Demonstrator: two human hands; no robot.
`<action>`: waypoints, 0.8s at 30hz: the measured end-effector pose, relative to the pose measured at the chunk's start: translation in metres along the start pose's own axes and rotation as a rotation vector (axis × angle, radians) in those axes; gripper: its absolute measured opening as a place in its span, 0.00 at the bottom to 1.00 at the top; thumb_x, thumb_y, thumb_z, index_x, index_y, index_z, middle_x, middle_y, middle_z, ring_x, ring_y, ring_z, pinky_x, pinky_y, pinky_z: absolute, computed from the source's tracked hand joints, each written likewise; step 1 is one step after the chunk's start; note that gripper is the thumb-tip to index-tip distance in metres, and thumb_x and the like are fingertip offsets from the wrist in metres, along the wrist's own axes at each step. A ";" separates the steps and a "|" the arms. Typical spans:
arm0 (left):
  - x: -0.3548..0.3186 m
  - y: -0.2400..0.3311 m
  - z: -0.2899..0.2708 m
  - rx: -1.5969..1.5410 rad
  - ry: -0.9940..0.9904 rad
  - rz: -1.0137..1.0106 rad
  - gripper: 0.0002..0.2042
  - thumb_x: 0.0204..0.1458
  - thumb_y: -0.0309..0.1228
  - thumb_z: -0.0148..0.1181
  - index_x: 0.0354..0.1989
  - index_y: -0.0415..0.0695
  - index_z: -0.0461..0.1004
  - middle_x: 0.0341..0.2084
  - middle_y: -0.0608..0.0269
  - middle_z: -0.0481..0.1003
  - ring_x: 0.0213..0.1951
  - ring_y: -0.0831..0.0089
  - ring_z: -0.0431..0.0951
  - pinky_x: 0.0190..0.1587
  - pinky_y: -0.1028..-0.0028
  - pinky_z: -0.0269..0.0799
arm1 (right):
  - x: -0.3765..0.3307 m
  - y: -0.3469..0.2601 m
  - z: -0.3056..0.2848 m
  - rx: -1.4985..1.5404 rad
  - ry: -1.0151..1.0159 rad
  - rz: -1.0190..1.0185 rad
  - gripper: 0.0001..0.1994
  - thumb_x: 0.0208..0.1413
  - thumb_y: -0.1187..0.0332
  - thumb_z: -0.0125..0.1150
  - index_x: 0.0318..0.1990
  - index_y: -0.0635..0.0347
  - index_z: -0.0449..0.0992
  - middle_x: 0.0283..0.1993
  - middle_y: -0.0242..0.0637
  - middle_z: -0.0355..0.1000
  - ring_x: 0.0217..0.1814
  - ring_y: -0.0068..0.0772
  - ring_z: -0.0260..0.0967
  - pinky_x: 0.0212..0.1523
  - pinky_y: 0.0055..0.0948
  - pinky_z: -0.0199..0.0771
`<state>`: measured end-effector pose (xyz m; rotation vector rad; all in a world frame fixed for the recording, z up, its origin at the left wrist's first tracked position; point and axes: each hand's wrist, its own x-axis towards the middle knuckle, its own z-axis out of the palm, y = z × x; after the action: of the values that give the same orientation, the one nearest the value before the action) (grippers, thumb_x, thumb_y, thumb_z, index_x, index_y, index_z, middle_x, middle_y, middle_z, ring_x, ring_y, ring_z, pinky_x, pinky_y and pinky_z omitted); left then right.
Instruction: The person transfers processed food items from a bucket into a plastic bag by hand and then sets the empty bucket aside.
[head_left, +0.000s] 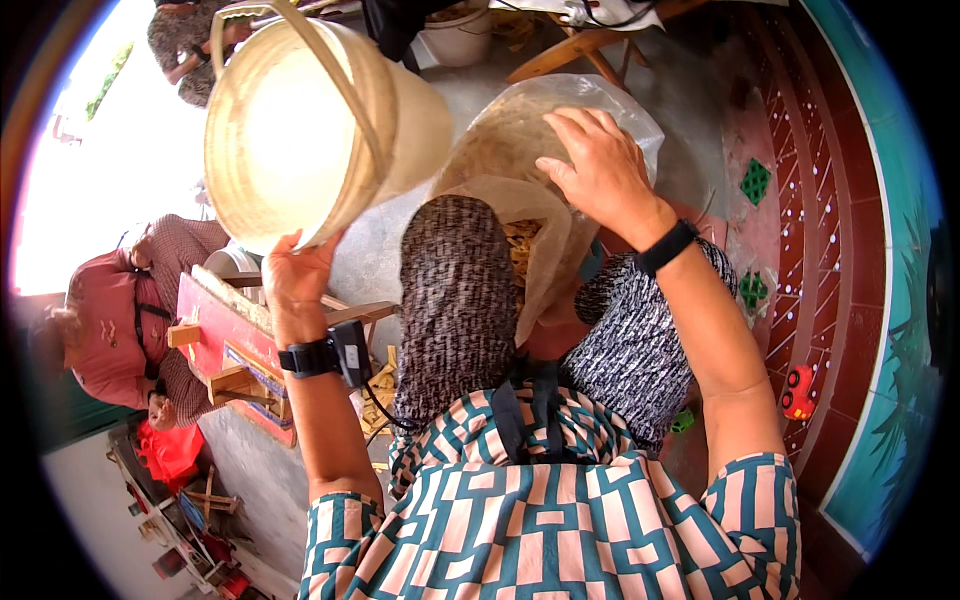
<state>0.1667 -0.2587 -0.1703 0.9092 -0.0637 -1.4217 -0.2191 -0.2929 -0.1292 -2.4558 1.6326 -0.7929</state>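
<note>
A cream plastic bucket [415, 125] is held up at the upper left, tilted so that its mouth faces me. No contents show in its bright inside. My left hand [298, 275] grips the bucket's lower rim from below. Between and beyond my knees stands a large clear plastic bag [500, 125], its mouth spread wide. Yellowish-brown flat pieces [520, 245] show inside the bag, their kind unclear. Over the bag's opening hovers my right hand [603, 165], fingers apart, holding nothing; whether it touches the plastic I cannot tell.
A person in a pink top [110, 325] sits at the left beside a low red wooden table [225, 335]. Another person [185, 45] is at the far left. Beyond the bag are a white bucket [455, 40] and wooden legs [575, 50]. A red toy car [798, 392] lies at the right.
</note>
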 end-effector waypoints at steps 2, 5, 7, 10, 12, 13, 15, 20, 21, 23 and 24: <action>0.024 0.013 -0.019 0.027 0.006 0.042 0.29 0.47 0.19 0.48 0.60 0.26 0.51 0.61 0.33 0.56 0.62 0.34 0.56 0.63 0.37 0.54 | -0.012 0.014 0.012 0.017 -0.255 0.188 0.28 0.49 0.55 0.63 0.55 0.63 0.69 0.58 0.43 0.67 0.63 0.48 0.59 0.60 0.47 0.61; 0.047 0.008 -0.017 0.080 0.117 0.096 0.25 0.47 0.19 0.48 0.57 0.27 0.55 0.58 0.36 0.61 0.59 0.36 0.62 0.59 0.39 0.62 | -0.035 0.025 0.044 -0.037 -0.567 0.379 0.36 0.49 0.48 0.62 0.59 0.66 0.65 0.60 0.49 0.64 0.66 0.51 0.56 0.63 0.47 0.59; 0.060 0.002 -0.023 0.193 0.193 0.165 0.24 0.47 0.18 0.48 0.55 0.30 0.57 0.55 0.37 0.64 0.55 0.40 0.68 0.55 0.41 0.70 | -0.050 0.025 0.062 -0.052 -0.719 0.463 0.37 0.48 0.49 0.63 0.61 0.67 0.62 0.60 0.52 0.64 0.65 0.52 0.58 0.61 0.47 0.61; 0.072 -0.009 -0.035 0.327 0.188 0.177 0.22 0.48 0.19 0.47 0.54 0.28 0.57 0.53 0.38 0.66 0.54 0.41 0.69 0.53 0.43 0.72 | -0.069 0.035 0.084 -0.048 -0.840 0.499 0.38 0.48 0.49 0.64 0.60 0.70 0.61 0.52 0.53 0.71 0.56 0.50 0.68 0.55 0.43 0.67; 0.067 -0.017 -0.047 0.397 0.216 0.166 0.21 0.49 0.20 0.47 0.54 0.27 0.58 0.52 0.38 0.66 0.54 0.41 0.69 0.52 0.45 0.73 | -0.070 0.036 0.085 -0.061 -0.844 0.486 0.37 0.48 0.48 0.63 0.56 0.73 0.64 0.42 0.51 0.76 0.48 0.48 0.74 0.50 0.39 0.73; 0.066 -0.021 -0.053 0.426 0.227 0.163 0.21 0.49 0.21 0.46 0.53 0.27 0.58 0.52 0.38 0.67 0.54 0.41 0.69 0.52 0.45 0.73 | -0.065 0.037 0.083 -0.036 -0.854 0.525 0.36 0.48 0.48 0.63 0.54 0.73 0.65 0.43 0.52 0.76 0.49 0.48 0.74 0.50 0.39 0.72; 0.084 -0.001 -0.096 0.318 0.257 0.050 0.21 0.49 0.22 0.46 0.53 0.26 0.59 0.53 0.38 0.66 0.54 0.40 0.68 0.53 0.46 0.73 | -0.057 0.032 0.081 -0.011 -0.831 0.540 0.30 0.48 0.50 0.62 0.48 0.71 0.72 0.44 0.52 0.76 0.49 0.48 0.74 0.50 0.39 0.72; 0.077 -0.011 -0.096 0.324 0.223 0.047 0.27 0.57 0.35 0.49 0.58 0.25 0.54 0.58 0.34 0.58 0.59 0.40 0.62 0.58 0.47 0.68 | -0.059 0.046 0.108 0.070 -0.775 0.665 0.16 0.49 0.61 0.58 0.39 0.64 0.78 0.43 0.51 0.76 0.47 0.49 0.74 0.47 0.41 0.73; 0.071 -0.017 -0.082 0.280 0.215 0.074 0.30 0.58 0.40 0.50 0.60 0.27 0.53 0.59 0.34 0.57 0.59 0.40 0.61 0.59 0.47 0.67 | -0.065 0.053 0.119 0.081 -0.710 0.687 0.14 0.48 0.64 0.56 0.37 0.65 0.79 0.41 0.52 0.76 0.45 0.49 0.75 0.45 0.41 0.74; 0.052 -0.036 -0.055 0.220 0.217 0.166 0.35 0.58 0.47 0.52 0.62 0.29 0.51 0.59 0.36 0.56 0.60 0.41 0.60 0.61 0.47 0.63 | -0.067 0.056 0.122 0.169 -0.632 0.699 0.12 0.48 0.73 0.51 0.36 0.69 0.77 0.40 0.55 0.75 0.45 0.51 0.75 0.46 0.43 0.73; 0.043 -0.048 -0.043 0.207 0.218 0.229 0.36 0.58 0.49 0.52 0.63 0.31 0.51 0.60 0.37 0.56 0.60 0.41 0.60 0.62 0.47 0.62 | -0.070 0.059 0.126 0.250 -0.563 0.700 0.11 0.49 0.71 0.52 0.37 0.68 0.76 0.40 0.56 0.75 0.45 0.53 0.74 0.46 0.43 0.72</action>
<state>0.1600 -0.2681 -0.2471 1.1836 -0.1485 -1.1113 -0.2312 -0.2821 -0.2842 -1.5470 1.8096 -0.1623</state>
